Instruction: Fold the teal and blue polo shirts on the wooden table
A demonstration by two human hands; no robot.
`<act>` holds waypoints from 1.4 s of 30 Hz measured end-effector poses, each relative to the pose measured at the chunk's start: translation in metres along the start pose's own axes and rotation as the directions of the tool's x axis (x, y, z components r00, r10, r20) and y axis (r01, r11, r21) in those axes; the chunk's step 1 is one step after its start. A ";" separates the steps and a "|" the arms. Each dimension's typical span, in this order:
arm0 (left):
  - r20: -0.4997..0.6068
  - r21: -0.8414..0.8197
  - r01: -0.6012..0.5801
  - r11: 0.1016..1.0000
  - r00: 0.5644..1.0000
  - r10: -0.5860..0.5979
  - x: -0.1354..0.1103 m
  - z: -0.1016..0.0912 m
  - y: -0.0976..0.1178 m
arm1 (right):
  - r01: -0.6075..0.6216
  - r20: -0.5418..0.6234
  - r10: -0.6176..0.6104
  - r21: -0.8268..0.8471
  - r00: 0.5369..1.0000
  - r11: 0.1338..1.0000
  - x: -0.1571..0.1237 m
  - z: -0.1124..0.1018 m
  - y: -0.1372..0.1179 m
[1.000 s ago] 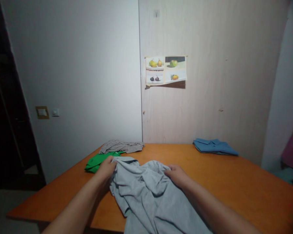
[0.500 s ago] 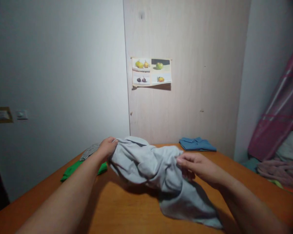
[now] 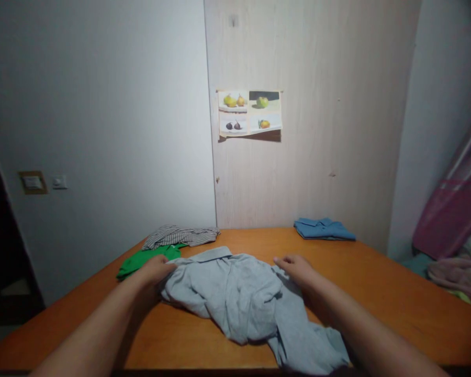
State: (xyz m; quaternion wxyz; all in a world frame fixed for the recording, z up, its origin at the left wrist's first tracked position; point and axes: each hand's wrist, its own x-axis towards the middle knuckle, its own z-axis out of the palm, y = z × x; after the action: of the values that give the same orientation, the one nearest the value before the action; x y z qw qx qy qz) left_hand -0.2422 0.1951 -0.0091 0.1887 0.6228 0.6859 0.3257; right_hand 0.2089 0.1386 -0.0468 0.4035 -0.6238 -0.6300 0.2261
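A crumpled grey polo shirt (image 3: 243,301) lies on the orange wooden table (image 3: 384,298), its collar toward the wall. My left hand (image 3: 154,270) is closed on the shirt's left shoulder edge. My right hand (image 3: 296,268) rests on the shirt's right shoulder, fingers curled onto the cloth. Both hands sit low on the tabletop. The shirt's lower part trails to the near right edge of the table.
A green garment (image 3: 141,260) and a striped one (image 3: 180,235) lie at the table's far left. A folded blue shirt (image 3: 322,229) sits at the far right by the wall. Pink cloth (image 3: 453,220) and other fabrics pile at the right of the table.
The grey shirt was held up off the table half a second ago; now both hands have brought it down and it lies spread on the tabletop.
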 end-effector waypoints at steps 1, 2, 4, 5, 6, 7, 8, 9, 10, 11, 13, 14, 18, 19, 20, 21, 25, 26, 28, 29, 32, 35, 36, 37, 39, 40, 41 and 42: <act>0.020 0.006 0.021 1.000 1.000 -0.021 -0.002 0.001 -0.006 | 0.002 0.031 -0.003 0.012 1.000 1.000 0.000 0.009 -0.001; 0.033 0.009 0.036 0.999 0.999 -0.036 -0.004 0.003 -0.011 | 0.008 0.060 -0.009 0.028 0.998 1.000 0.001 0.017 -0.002; 0.032 -0.003 0.045 0.999 0.998 -0.045 -0.007 0.008 -0.021 | 0.026 0.074 -0.032 0.069 0.997 0.997 0.003 0.028 -0.008; 0.016 -0.017 0.039 0.999 0.999 -0.039 -0.008 0.011 -0.025 | 0.041 0.051 -0.046 0.096 0.998 0.995 0.004 0.030 -0.012; -0.008 -0.036 0.028 0.999 1.000 -0.028 -0.008 0.014 -0.027 | 0.059 0.009 -0.060 0.121 0.998 0.991 0.005 0.029 -0.017; -0.038 -0.057 0.013 0.998 0.999 -0.015 -0.007 0.017 -0.029 | 0.076 -0.040 -0.071 0.145 0.997 0.987 0.006 0.025 -0.023; -0.069 -0.077 -0.004 0.997 0.998 -0.002 -0.006 0.019 -0.030 | 0.101 -0.104 -0.084 0.174 0.991 0.979 0.005 0.019 -0.030; -0.098 -0.093 -0.020 0.995 0.995 0.011 -0.005 0.020 -0.030 | 0.128 -0.166 -0.096 0.195 0.982 0.972 0.002 0.010 -0.038; -0.125 -0.103 -0.036 0.994 0.992 0.022 -0.004 0.021 -0.030 | 0.162 -0.241 -0.107 0.220 0.965 0.962 -0.004 0.001 -0.046; -0.148 -0.108 -0.048 0.993 0.989 0.032 -0.003 0.021 -0.031 | 0.231 -0.341 -0.130 0.274 0.931 0.934 -0.012 -0.009 -0.054; -0.172 -0.100 -0.064 0.993 0.984 0.046 0.000 0.021 -0.032 | 0.323 -0.379 -0.200 0.296 0.903 0.899 -0.037 -0.027 -0.070; -0.174 -0.091 -0.068 0.994 0.983 0.052 0.001 0.021 -0.034 | 0.328 -0.281 -0.247 0.295 0.928 0.897 -0.051 -0.033 -0.076; -0.131 -0.043 -0.082 0.996 0.989 0.075 0.004 0.026 -0.039 | 0.249 0.546 -0.320 0.202 0.774 0.947 -0.093 -0.042 -0.085; -0.120 -0.031 -0.084 0.996 0.990 0.079 0.004 0.028 -0.039 | 0.239 0.615 -0.289 0.165 0.733 0.957 -0.096 -0.042 -0.082; -0.110 -0.020 -0.085 0.996 0.991 0.082 0.005 0.029 -0.039 | 0.229 0.621 -0.262 0.134 0.739 0.964 -0.095 -0.040 -0.078; -0.103 -0.011 -0.086 0.996 0.991 0.084 0.006 0.030 -0.039 | 0.218 0.581 -0.242 0.113 0.777 0.969 -0.092 -0.039 -0.073; -0.107 0.006 -0.093 0.996 0.990 0.093 0.006 0.032 -0.038 | 0.200 0.385 -0.208 0.062 0.899 0.978 -0.069 -0.029 -0.056; -0.112 0.004 -0.097 0.995 0.989 0.097 0.006 0.032 -0.037 | 0.204 0.354 -0.205 0.040 0.913 0.978 -0.065 -0.026 -0.054; -0.121 -0.007 -0.108 0.994 0.987 0.107 0.004 0.032 -0.037 | 0.225 0.304 -0.202 -0.043 0.931 0.973 -0.061 -0.016 -0.056; -0.123 -0.015 -0.114 0.993 0.986 0.112 0.004 0.032 -0.037 | 0.243 0.289 -0.205 -0.103 0.935 0.964 -0.062 -0.010 -0.059; -0.132 -0.052 -0.132 0.990 0.983 0.124 0.000 0.030 -0.035 | 0.309 0.330 -0.212 -0.276 0.920 0.910 -0.069 0.008 -0.067; -0.150 -0.111 -0.154 0.982 0.979 0.137 -0.007 0.028 -0.029 | 0.387 0.421 -0.240 -0.307 0.874 0.870 -0.071 0.020 -0.070; -0.157 -0.134 -0.162 0.978 0.978 0.140 -0.010 0.027 -0.026 | 0.406 0.412 -0.268 -0.294 0.871 0.866 -0.069 0.020 -0.070; -0.164 -0.151 -0.170 0.974 0.976 0.144 -0.012 0.026 -0.023 | 0.415 0.373 -0.301 -0.277 0.878 0.867 -0.066 0.018 -0.069; -0.170 -0.229 -0.174 0.958 0.976 0.136 -0.017 0.023 -0.017 | 0.400 0.201 -0.359 -0.228 0.912 0.888 -0.056 0.007 -0.068; -0.174 -0.307 -0.167 0.937 0.978 0.118 -0.019 0.021 -0.014 | 0.377 0.084 -0.368 -0.186 0.926 0.907 -0.051 -0.001 -0.067; -0.173 -0.403 -0.156 0.902 0.981 0.092 -0.020 0.019 -0.011 | 0.350 -0.055 -0.359 -0.126 0.932 0.928 -0.046 -0.011 -0.067; -0.172 -0.501 -0.144 0.854 0.983 0.065 -0.021 0.017 -0.008 | 0.329 -0.186 -0.334 -0.059 0.924 0.943 -0.041 -0.021 -0.066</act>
State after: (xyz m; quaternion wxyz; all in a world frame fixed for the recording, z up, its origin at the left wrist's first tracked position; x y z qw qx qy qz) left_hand -0.2336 0.1784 -0.0296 0.2774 0.5610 0.5520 0.5510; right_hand 0.1815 0.0861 0.0083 0.4867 -0.5328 -0.6871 0.0844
